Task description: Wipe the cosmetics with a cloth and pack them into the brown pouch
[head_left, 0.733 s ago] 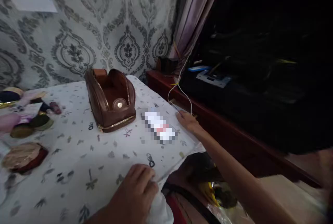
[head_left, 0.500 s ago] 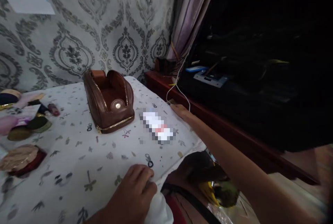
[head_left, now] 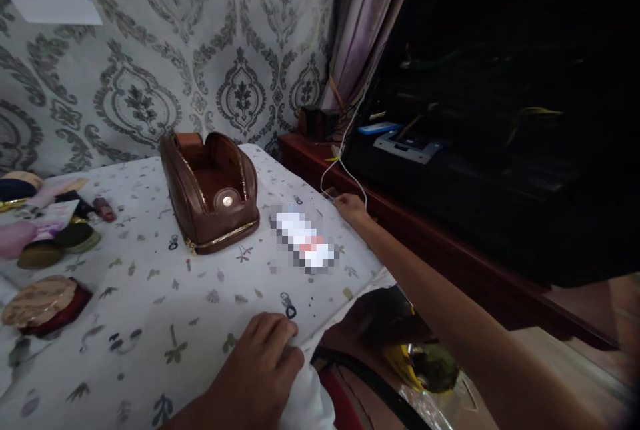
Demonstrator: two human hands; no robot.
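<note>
A white patterned tablecloth (head_left: pixel 200 323) covers the table before me. At its near edge, my left hand (head_left: pixel 265 357) is closed with the cloth gathered under the thumb. Stretched out to the far right side, my right hand (head_left: pixel 353 209) has its fingers curled closed at the cloth's edge; the fingertips are partly hidden. Between the hands lies a phone (head_left: pixel 305 240), its screen blurred out by blocks. An unzipped brown toiletry bag (head_left: pixel 215 217) stands upright behind and left of the phone, with its lid up.
Makeup items, among them a round compact (head_left: pixel 45 307) and pink sponge (head_left: pixel 20 238), lie on the left. A dark red cabinet (head_left: pixel 310 153) with a white cable (head_left: pixel 353 177) and a large black screen (head_left: pixel 475 117) borders the right. Below the edge sits a yellow-and-dark object (head_left: pixel 425 367).
My right hand has shifted slightly, with its fingers a little more bent at the cloth's edge. My left hand stays nearly in place. The bag and phone have not moved on the table.
</note>
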